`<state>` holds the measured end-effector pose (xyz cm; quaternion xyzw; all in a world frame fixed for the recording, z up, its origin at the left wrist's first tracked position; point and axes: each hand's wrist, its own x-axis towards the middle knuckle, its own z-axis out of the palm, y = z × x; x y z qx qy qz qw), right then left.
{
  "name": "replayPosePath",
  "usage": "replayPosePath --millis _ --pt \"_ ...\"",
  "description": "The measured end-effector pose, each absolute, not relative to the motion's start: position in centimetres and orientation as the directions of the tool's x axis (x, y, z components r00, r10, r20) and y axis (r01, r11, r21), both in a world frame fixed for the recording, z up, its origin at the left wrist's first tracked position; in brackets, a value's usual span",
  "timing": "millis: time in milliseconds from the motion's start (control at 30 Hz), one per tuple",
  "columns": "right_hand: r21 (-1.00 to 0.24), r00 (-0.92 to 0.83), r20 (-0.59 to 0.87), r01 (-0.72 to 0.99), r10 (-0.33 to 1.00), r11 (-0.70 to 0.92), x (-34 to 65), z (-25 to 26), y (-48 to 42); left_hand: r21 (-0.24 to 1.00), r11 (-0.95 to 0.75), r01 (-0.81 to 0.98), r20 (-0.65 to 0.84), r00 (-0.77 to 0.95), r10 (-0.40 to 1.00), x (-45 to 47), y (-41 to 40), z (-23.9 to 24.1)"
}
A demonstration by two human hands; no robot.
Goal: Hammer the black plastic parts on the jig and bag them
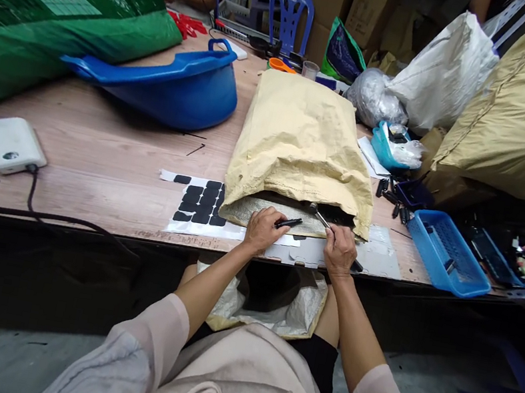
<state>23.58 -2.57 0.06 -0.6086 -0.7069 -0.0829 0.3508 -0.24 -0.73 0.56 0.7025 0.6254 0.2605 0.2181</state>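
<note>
Head view: a black piece is pinched in the left hand and a metal-shafted tool gripped in the right hand, both at the mouth of a yellow sack; the piece is apparently being worked, and steady alignment seems called for next.

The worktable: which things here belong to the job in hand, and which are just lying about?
Seemingly part of the job:
small black piece, in the left hand
metal-headed tool, in the right hand
tan sack, its open mouth by both hands

Apparently just lying about, untouched:
blue basin
white box with a cable
large green sack
</note>
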Motion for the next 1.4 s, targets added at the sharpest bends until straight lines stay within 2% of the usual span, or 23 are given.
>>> replayPosePath --millis 167,467,667,833,967,1100,1233,1400 --pt "-0.407 -0.018 0.529 0.872 0.848 0.273 21.8 1.4 -4.9 0.647 -0.106 0.756 0.077 0.073 0.994 -0.2 -0.8 0.7" --pt "-0.409 -0.061 0.454 0.872 0.889 0.269 20.6 2.1 -6.2 0.665 -0.089 0.742 0.07 0.057 0.996 0.0 -0.7 0.6" --pt "-0.438 -0.068 0.467 0.848 0.882 0.298 19.7 2.9 -6.5 0.67 -0.099 0.736 0.08 0.06 0.995 0.0 -0.7 0.6" --pt "-0.402 -0.117 0.416 0.866 0.902 0.298 19.3 2.5 -6.6 0.67 -0.079 0.738 0.07 0.043 0.997 0.1 -0.7 0.8" --pt "-0.387 -0.092 0.445 0.877 0.891 0.284 20.2 2.4 -5.8 0.681 -0.074 0.728 0.063 0.043 0.997 0.2 -0.7 0.8" --pt "-0.302 -0.084 0.485 0.918 0.871 0.256 22.2 2.1 -3.9 0.679 -0.074 0.73 0.072 0.034 0.997 0.2 -0.7 0.7" --pt "-0.212 -0.089 0.464 0.955 0.881 0.208 24.2 0.7 -2.1 0.677 -0.075 0.732 0.076 0.032 0.997 0.2 -0.8 0.8" --pt "-0.216 -0.038 0.45 0.965 0.892 0.15 24.6 -0.7 -1.7 0.669 -0.092 0.738 0.087 0.045 0.995 0.0 -1.1 1.2"
